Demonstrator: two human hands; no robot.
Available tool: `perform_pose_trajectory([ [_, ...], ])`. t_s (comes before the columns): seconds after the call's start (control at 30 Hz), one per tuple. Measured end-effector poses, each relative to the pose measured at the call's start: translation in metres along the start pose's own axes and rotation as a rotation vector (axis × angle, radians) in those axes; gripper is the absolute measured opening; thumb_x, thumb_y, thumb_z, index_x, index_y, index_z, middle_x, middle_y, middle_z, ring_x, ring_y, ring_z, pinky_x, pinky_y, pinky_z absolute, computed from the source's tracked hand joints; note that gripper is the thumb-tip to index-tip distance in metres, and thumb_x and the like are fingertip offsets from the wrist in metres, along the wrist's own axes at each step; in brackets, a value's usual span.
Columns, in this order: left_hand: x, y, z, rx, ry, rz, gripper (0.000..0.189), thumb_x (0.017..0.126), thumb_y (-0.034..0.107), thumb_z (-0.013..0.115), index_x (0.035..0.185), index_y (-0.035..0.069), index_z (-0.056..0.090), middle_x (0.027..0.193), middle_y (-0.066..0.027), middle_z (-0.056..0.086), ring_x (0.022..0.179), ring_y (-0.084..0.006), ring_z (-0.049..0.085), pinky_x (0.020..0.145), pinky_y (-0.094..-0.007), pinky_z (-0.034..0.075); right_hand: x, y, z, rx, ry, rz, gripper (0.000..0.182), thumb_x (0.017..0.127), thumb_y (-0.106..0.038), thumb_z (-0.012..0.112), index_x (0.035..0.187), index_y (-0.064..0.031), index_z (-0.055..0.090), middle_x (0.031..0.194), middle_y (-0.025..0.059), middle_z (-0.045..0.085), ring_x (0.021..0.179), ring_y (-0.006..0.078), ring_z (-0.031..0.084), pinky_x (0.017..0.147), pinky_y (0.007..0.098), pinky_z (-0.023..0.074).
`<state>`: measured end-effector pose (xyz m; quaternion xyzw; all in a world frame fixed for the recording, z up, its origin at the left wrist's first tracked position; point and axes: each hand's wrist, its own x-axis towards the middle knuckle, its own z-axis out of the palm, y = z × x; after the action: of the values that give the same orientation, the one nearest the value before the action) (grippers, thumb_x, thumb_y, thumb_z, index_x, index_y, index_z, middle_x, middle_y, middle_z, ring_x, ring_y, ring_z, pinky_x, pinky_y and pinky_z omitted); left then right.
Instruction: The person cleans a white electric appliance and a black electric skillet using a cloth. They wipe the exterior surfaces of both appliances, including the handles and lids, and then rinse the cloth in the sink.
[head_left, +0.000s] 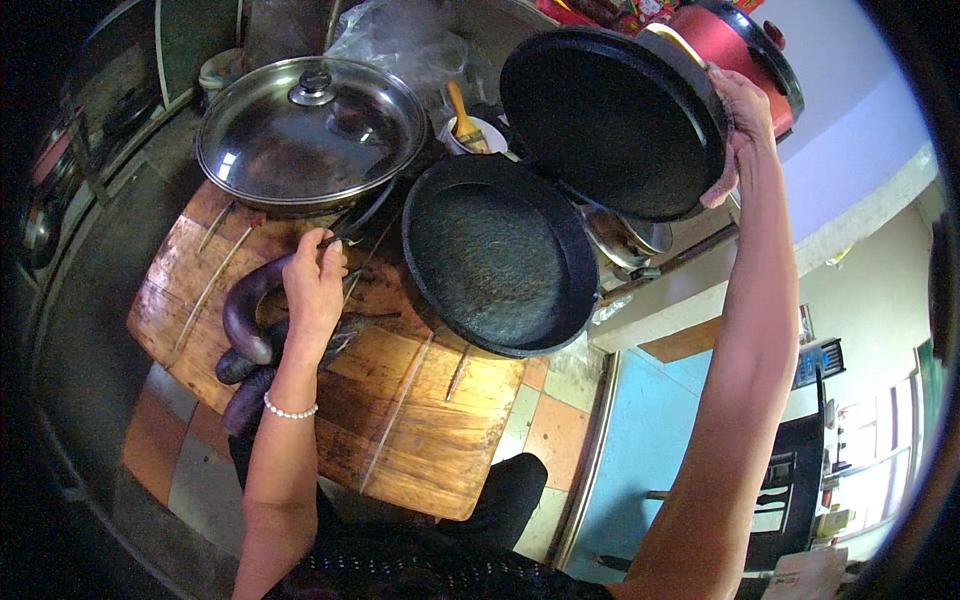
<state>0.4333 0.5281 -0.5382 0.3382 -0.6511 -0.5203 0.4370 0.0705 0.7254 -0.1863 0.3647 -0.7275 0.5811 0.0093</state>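
My left hand (309, 289) grips a purple eggplant (244, 311) by its stem end, above a wooden board (420, 420). Under and beside it, more eggplants (247, 397) lie on the board, partly hidden by my wrist. To the right sits the round black lower pan (495, 262) of an electric griddle, its dark cooking surface bare. Its black upper plate (607, 120) is tilted up behind it. At the rim of that plate, my right hand (744, 105) holds a pinkish cloth (724, 184) against the edge.
A wide pan with a glass lid (311, 135) stands at the back left. Behind the griddle, a brush (466, 124) rests in a white cup (491, 139). A red cooker (742, 56) stands back right, and a metal pot (622, 232) sits beyond the griddle.
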Motion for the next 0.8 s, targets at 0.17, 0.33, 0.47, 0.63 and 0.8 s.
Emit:
perform_pose_trajectory([
  [0.17,-0.004,0.001,0.002,0.063,-0.027,0.007,0.022,0.090,0.003,0.051,0.111,-0.003,0.051,0.077,-0.0103,0.063,0.065,-0.0143,0.060,0.062,-0.0273,0.050,-0.016,-0.005,0.001,0.039,-0.068,0.037,0.021,0.084,-0.011,0.065,0.099,0.0036,0.062,0.085,0.0062,0.065,0.074,0.0129,0.060,0.068,0.0246,0.0489],
  [0.33,-0.005,0.000,-0.002,0.240,-0.093,0.067,0.036,0.087,0.001,0.054,0.122,0.001,0.045,0.082,-0.0127,0.065,0.068,-0.0168,0.062,0.064,-0.0301,0.050,-0.026,-0.014,0.017,0.076,-0.042,0.029,0.018,0.081,-0.009,0.068,0.095,0.0024,0.065,0.082,0.0057,0.065,0.073,0.0123,0.059,0.067,0.0245,0.0477],
  [0.47,-0.004,0.047,-0.009,0.327,-0.085,0.053,0.046,0.083,-0.001,0.058,0.127,0.004,0.043,0.083,-0.0134,0.065,0.068,-0.0174,0.061,0.065,-0.0312,0.050,-0.060,-0.026,0.037,-0.047,0.013,0.024,0.015,0.079,-0.010,0.069,0.089,0.0000,0.065,0.076,0.0020,0.063,0.065,0.0099,0.057,0.061,0.0243,0.0474],
  [0.63,-0.009,0.117,-0.001,-0.273,-0.333,-0.237,0.035,0.087,0.013,0.063,0.118,0.003,0.050,0.091,-0.0093,0.062,0.075,-0.0129,0.058,0.069,-0.0263,0.051,-0.127,-0.047,0.077,-0.264,-0.009,-0.020,0.012,0.072,-0.006,0.067,0.080,-0.0005,0.059,0.067,0.0038,0.058,0.062,0.0143,0.055,0.057,0.0302,0.0455],
  [0.8,-0.020,0.196,0.032,-0.926,-0.481,-0.860,0.063,0.085,0.047,0.061,0.128,0.009,0.037,0.117,-0.0130,0.050,0.102,-0.0247,0.053,0.092,-0.0407,0.045,-0.180,-0.046,0.094,-0.431,-0.028,-0.272,0.021,0.062,-0.001,0.069,0.078,-0.0052,0.056,0.071,0.0093,0.055,0.068,0.0308,0.053,0.061,0.0395,0.0414],
])
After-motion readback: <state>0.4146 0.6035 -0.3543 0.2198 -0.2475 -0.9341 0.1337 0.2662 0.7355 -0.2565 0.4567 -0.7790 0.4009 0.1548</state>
